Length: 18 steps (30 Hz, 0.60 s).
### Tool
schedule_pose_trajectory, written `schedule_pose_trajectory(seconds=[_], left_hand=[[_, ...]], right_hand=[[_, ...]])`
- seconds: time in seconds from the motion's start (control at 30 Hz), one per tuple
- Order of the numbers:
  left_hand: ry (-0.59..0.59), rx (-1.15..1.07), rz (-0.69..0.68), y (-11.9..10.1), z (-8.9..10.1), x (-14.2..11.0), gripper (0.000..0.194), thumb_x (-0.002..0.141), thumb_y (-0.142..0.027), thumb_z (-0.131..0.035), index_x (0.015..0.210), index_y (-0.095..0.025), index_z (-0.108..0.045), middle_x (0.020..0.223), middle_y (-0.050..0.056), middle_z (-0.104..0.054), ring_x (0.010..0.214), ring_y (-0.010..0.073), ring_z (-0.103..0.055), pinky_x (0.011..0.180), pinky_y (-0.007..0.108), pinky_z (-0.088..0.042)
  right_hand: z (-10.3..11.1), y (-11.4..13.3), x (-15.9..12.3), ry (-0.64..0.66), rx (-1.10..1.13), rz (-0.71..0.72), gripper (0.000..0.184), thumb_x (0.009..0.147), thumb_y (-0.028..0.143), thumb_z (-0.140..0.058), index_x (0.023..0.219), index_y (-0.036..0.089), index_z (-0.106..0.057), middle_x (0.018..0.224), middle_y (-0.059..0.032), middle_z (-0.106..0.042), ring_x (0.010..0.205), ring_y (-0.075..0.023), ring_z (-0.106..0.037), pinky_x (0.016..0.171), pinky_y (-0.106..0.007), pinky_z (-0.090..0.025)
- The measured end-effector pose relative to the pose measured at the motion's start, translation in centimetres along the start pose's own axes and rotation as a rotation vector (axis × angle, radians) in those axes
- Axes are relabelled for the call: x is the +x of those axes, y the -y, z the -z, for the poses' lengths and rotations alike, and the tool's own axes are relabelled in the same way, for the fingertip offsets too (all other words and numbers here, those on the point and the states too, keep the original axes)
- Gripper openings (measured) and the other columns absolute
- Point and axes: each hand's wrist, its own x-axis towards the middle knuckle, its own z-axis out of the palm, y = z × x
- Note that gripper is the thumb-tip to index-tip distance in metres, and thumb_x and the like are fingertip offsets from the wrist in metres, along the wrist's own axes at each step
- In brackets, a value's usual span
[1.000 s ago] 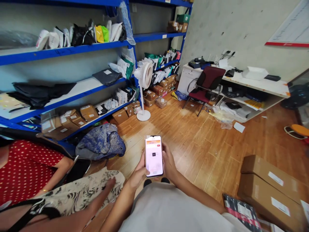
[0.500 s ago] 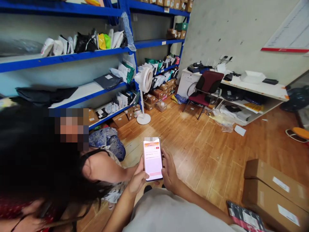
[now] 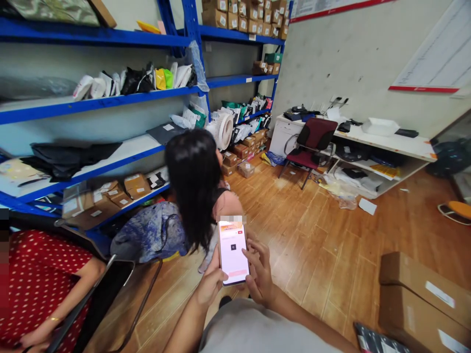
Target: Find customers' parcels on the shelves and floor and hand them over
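A smartphone (image 3: 234, 262) with a lit, mostly pink and white screen is held upright in front of my grey shirt. My left hand (image 3: 211, 282) grips it from the left side and below, its thumb lying over the lower left corner of the screen. My right hand (image 3: 262, 272) is at the phone's right edge, fingers apart and slightly bent. Its index fingertip reaches the right side of the screen, and the thumb is by the lower right edge. A small dark square shows mid-screen; the text is too small to read.
A person with long dark hair (image 3: 195, 191) is just beyond the phone. Someone in a red dotted garment (image 3: 47, 279) sits at left. Blue shelves (image 3: 110, 100) hold parcels. A fan (image 3: 222, 130), red chair (image 3: 317, 139), white desk (image 3: 415, 142) and large cartons (image 3: 415, 299) stand around.
The long-haired person has moved from the near left to beyond the phone, uncovering the seated person. My right index finger has come onto the screen, where a dark square now shows.
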Motion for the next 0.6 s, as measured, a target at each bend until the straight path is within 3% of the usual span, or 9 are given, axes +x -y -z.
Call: schedule_pose_trajectory(seconds=[0.17,0.4,0.6], left_hand=[[-0.016,-0.014,-0.021,-0.1,-0.3,0.1,0.105,0.061,-0.005,-0.048,0.155,-0.033,-0.012,0.141,0.0,-0.055,0.131,0.0255,-0.047,0.106,0.037,-0.04],[0.034,0.018,-0.037,-0.3,-0.8,0.3,0.105,0.06,-0.006,-0.047,0.155,-0.033,-0.012,0.137,-0.001,-0.058,0.128,0.0239,-0.05,0.105,0.034,-0.038],[-0.026,-0.005,-0.01,0.1,0.0,0.6,0.108,0.058,-0.008,-0.052,0.155,-0.03,-0.011,0.139,0.001,-0.056,0.128,0.0279,-0.049,0.106,0.038,-0.039]], right_hand=[[0.1,-0.1,0.4,0.053,-0.078,0.076,0.056,0.088,0.042,-0.046,0.144,0.036,-0.043,0.15,-0.0067,-0.026,0.126,-0.038,-0.034,0.102,-0.063,-0.029],[0.4,1.7,3.5,0.167,-0.117,-0.039,0.059,0.091,0.055,-0.038,0.147,0.037,-0.038,0.158,-0.0033,-0.009,0.135,-0.0399,-0.021,0.108,-0.065,-0.019],[0.4,0.5,2.7,0.089,-0.131,0.039,0.055,0.091,0.057,-0.037,0.141,0.04,-0.047,0.157,-0.0012,-0.017,0.132,-0.0387,-0.024,0.108,-0.064,-0.022]])
